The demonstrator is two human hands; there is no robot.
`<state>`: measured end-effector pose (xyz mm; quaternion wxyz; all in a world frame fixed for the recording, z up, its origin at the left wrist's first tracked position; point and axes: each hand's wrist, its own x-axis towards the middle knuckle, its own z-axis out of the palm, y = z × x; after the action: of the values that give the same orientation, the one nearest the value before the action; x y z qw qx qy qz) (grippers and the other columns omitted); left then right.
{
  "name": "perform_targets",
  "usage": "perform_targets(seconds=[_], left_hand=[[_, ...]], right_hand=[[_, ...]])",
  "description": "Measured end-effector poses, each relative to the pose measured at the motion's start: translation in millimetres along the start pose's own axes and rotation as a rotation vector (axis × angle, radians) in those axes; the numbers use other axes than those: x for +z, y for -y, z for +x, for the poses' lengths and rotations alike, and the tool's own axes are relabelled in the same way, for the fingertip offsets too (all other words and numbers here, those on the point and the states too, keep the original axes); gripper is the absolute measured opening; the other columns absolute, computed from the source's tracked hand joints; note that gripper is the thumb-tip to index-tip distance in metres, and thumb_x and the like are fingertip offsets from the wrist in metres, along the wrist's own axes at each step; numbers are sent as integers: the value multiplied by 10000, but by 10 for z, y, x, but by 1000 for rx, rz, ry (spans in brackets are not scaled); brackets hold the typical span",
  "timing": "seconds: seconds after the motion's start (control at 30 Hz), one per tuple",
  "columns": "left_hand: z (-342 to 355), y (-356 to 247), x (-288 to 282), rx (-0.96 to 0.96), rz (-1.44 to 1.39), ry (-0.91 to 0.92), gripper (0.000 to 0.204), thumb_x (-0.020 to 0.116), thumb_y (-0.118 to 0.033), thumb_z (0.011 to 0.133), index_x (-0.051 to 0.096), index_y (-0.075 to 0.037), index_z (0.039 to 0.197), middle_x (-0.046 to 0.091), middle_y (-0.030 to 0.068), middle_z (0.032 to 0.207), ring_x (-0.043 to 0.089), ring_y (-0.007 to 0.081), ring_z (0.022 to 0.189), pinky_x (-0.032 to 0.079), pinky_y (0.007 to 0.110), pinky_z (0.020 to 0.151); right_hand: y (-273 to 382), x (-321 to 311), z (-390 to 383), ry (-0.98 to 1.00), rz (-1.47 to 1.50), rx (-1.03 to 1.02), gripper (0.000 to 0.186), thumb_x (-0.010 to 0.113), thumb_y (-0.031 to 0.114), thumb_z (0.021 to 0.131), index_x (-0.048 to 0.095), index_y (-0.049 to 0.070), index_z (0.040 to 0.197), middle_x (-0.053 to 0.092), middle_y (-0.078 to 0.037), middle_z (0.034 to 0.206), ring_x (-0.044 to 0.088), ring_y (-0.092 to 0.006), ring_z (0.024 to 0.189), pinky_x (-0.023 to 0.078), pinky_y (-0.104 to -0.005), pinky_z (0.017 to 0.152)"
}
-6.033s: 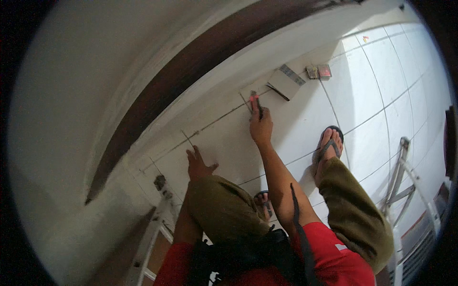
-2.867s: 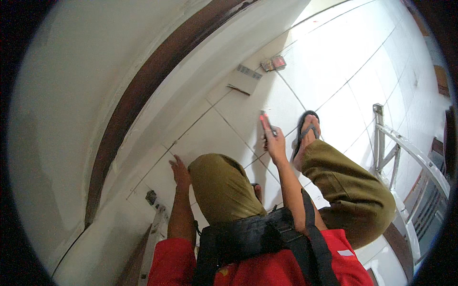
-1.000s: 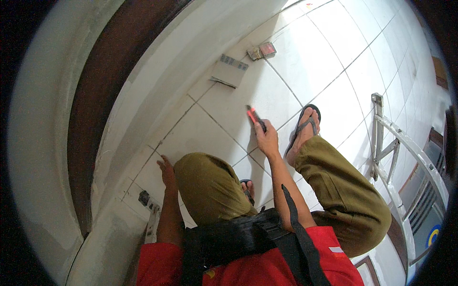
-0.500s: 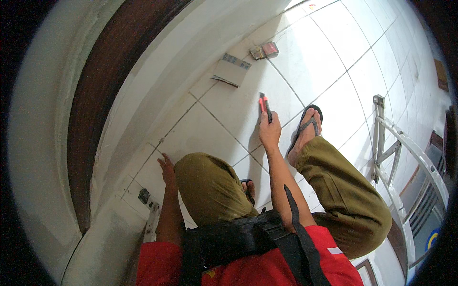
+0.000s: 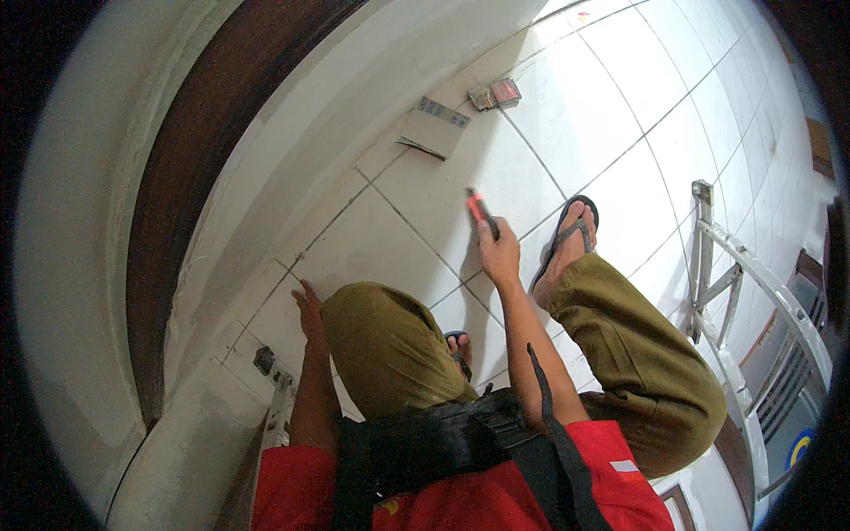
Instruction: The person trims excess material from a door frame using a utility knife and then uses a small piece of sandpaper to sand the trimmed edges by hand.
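My right hand [image 5: 500, 250] is closed around the handle of a red and black utility knife [image 5: 479, 210]; its tip points away from me, over the white tiles, and is slightly blurred. Beside my raised left knee, my left hand [image 5: 307, 307] has its fingers apart and nothing in them; whether it touches the floor I cannot tell. Farther off, near the wall's foot, lies a folded pale sheet [image 5: 434, 131] with blue print along one edge. Just past it sits a small red-topped box [image 5: 506, 92] beside another small worn item [image 5: 481, 97].
A metal ladder [image 5: 708, 257] lies or stands along the right. Another metal end piece [image 5: 276, 372] shows behind my left arm. A white wall with a dark wooden band [image 5: 177, 186] curves along the left. My sandalled foot [image 5: 575, 232] rests on the white tiled floor [image 5: 611, 168].
My right hand has turned the utility knife, so its tip has swung left and a little nearer to me. My left hand has stayed almost in place.
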<state>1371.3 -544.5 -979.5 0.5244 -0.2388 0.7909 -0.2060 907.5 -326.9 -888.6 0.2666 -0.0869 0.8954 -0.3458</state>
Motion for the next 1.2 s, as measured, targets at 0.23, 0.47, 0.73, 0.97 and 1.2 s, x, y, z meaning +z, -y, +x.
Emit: perform_targets(seconds=[0.23,0.47,0.73,0.97,1.2], left_hand=[[106,-156,266,-143,-25,-108,769,496,-285,1150,119,2,1757,178,256,1815,356,523,1579,286,534,1336],[188,-224,479,-152,168,-182,882,549,-395,1132,42,-60,1772,147,340,1789,338,521,1599,364,498,1304],[149,-164,247,-189,156,-226,983,625,-472,1090,43,-71,1772,173,415,1750,349,526,1596,416,518,1270],[77,-132,174,-205,-754,-207,985,644,-470,1077,76,-58,1768,149,415,1753,310,552,1603,418,530,1267],[-157,68,-492,-260,-1203,-23,1390,906,-570,840,3,-63,1767,72,427,1759,233,573,1622,393,536,1283]], right_hand=[[-45,9,-24,2,36,61,377,637,369,1086,717,9,1165,728,-195,895,693,-335,840,544,-466,788],[89,24,139,24,53,141,400,647,412,1066,712,36,1186,763,-289,1019,746,-484,987,562,-549,876],[78,143,115,-14,47,13,385,641,370,1094,711,-6,1141,728,-206,874,698,-322,821,548,-460,794],[-10,52,58,186,11,102,426,652,431,1070,716,16,1137,758,-264,976,742,-441,929,564,-512,844],[-76,-231,2,483,119,148,495,687,463,1049,753,-28,1072,766,-165,839,736,-281,774,570,-437,767]])
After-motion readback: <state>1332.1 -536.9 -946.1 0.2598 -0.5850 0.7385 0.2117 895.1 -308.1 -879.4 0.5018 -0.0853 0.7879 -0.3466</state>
